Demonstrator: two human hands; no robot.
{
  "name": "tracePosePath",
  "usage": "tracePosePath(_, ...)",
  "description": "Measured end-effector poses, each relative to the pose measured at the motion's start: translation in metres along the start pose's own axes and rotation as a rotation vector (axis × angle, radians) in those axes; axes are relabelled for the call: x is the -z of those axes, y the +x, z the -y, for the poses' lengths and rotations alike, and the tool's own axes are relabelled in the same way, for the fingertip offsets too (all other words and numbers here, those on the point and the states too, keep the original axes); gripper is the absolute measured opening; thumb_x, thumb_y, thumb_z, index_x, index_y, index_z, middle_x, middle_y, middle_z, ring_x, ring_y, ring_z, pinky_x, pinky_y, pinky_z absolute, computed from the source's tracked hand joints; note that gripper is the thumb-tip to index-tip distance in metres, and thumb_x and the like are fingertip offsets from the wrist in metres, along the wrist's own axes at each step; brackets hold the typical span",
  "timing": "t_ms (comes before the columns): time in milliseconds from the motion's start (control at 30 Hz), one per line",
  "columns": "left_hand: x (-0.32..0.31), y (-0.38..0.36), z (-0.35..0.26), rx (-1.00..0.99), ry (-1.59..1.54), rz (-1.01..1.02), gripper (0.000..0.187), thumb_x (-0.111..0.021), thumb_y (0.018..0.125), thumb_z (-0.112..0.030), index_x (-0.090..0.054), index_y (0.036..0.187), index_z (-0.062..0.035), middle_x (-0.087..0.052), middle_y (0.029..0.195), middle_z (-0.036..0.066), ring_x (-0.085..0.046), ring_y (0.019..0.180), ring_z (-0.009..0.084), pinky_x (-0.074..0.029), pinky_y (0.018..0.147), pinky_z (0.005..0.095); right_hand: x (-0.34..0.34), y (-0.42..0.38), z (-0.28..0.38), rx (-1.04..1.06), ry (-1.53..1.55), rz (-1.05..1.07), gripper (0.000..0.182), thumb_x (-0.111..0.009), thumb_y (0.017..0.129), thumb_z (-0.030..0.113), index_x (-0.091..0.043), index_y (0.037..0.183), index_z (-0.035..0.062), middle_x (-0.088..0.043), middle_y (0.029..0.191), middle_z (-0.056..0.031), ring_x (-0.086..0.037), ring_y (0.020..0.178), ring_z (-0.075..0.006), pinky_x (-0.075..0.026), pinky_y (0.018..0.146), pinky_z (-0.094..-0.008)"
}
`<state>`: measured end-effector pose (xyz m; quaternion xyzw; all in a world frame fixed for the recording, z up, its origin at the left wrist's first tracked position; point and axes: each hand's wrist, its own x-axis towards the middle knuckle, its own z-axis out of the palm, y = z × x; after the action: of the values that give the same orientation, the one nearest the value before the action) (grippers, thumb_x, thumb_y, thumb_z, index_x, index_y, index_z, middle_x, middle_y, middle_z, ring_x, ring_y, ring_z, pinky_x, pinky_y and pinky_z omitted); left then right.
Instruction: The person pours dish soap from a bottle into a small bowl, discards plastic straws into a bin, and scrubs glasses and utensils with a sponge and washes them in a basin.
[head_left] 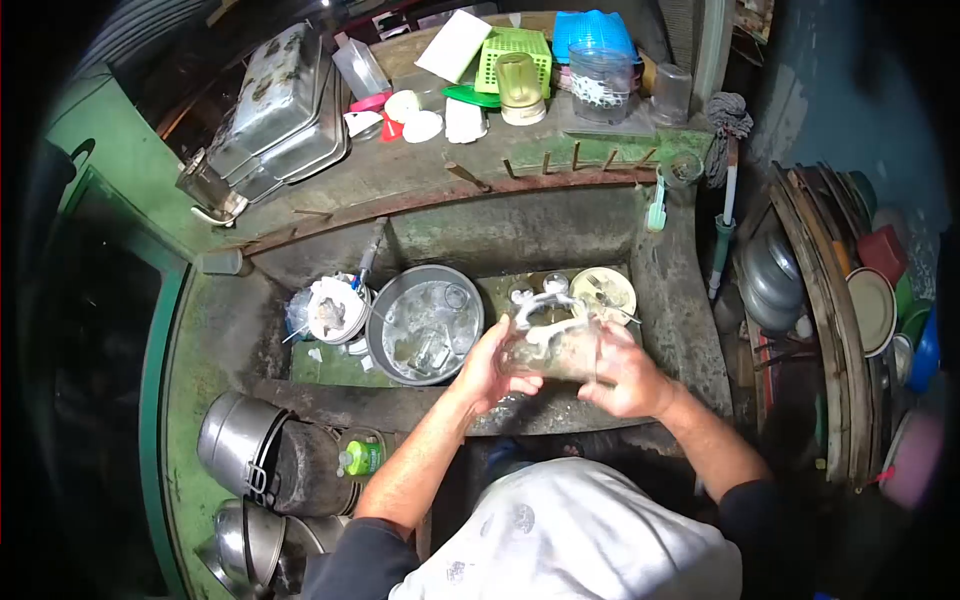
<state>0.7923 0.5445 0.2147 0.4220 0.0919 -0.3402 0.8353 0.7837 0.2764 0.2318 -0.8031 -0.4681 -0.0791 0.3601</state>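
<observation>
Both hands are raised over the front edge of the concrete sink, gripping a clear jar (550,352) streaked with white suds. My left hand (486,370) is closed around its left end. My right hand (632,376) wraps the right end, and whether a sponge is in it cannot be made out. The jar lies tilted on its side. Left of it stands a grey basin (376,335) of soapy water with clear glassware in it. Behind the jar are a cream bowl (622,282) with utensils and small cups (555,283) on the sink floor.
A white bucket (336,312) stands at the sink's left. The ledge behind carries metal pans (275,90), a green basket (514,45) and a blender jar (519,82). Pots (232,432) and a green soap bottle (362,458) are front left. A wooden rack (822,300) stands right.
</observation>
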Motion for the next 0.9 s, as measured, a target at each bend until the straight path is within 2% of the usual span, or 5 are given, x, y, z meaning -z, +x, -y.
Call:
tracePosePath(167, -0.022, -0.003, 0.013, -0.479, 0.465, -0.035, 0.058, -0.047, 0.100, -0.045, -0.033, 0.143, -0.0098, -0.049, 0.132, 0.016, -0.062, 0.104, 0.0240, -0.058, 0.076, 0.0386, -0.010, 0.017, 0.003, 0.029, -0.111, 0.214, 0.053, -0.073, 0.077, 0.013, -0.060, 0.128, 0.0105, -0.061, 0.124, -0.0109, -0.057, 0.117, -0.0279, -0.039, 0.105, -0.0426)
tracePosePath(267, -0.025, 0.003, 0.014, -0.917, 0.940, -0.150, 0.057, -0.058, 0.096, -0.032, -0.031, 0.143, -0.0119, -0.046, 0.134, 0.013, -0.056, 0.112, 0.0222, -0.057, 0.080, 0.0404, -0.024, 0.030, 0.013, -0.565, 0.871, -0.313, 0.046, -0.077, 0.075, 0.002, -0.060, 0.117, -0.0034, -0.064, 0.105, -0.0050, -0.057, 0.103, -0.0146, -0.046, 0.092, -0.0343)
tracePosePath(500, 0.005, -0.001, 0.011, 0.190, -0.048, -0.017, 0.063, -0.046, 0.096, -0.057, -0.048, 0.127, -0.0015, -0.066, 0.096, 0.018, -0.070, 0.073, 0.0269, -0.062, 0.061, 0.0365, -0.015, 0.033, -0.001, -0.019, 0.031, 0.186, 0.049, -0.077, 0.074, 0.017, -0.064, 0.121, 0.0130, -0.060, 0.127, -0.0109, -0.052, 0.121, -0.0335, -0.034, 0.109, -0.0462)
tracePosePath(667, 0.006, 0.020, 0.033, -0.899, 0.809, -0.298, 0.048, -0.067, 0.090, -0.020, -0.045, 0.132, -0.0131, -0.046, 0.131, 0.008, -0.052, 0.115, 0.0200, -0.055, 0.083, 0.0409, -0.047, 0.034, -0.001, -0.666, 1.054, -0.276, 0.033, -0.067, 0.087, 0.006, -0.059, 0.118, 0.0011, -0.061, 0.110, -0.0049, -0.054, 0.104, -0.0134, -0.044, 0.092, -0.0301)
tracePosePath(900, 0.023, 0.010, 0.002, 0.193, -0.206, -0.132, 0.062, -0.041, 0.096, -0.051, -0.053, 0.127, 0.0023, -0.070, 0.101, 0.017, -0.072, 0.066, 0.0313, -0.052, 0.043, 0.0294, -0.027, 0.052, -0.014, -0.019, -0.014, 0.187, 0.049, -0.071, 0.083, 0.021, -0.057, 0.127, 0.0049, -0.062, 0.122, -0.0132, -0.057, 0.114, -0.0288, -0.031, 0.110, -0.0419)
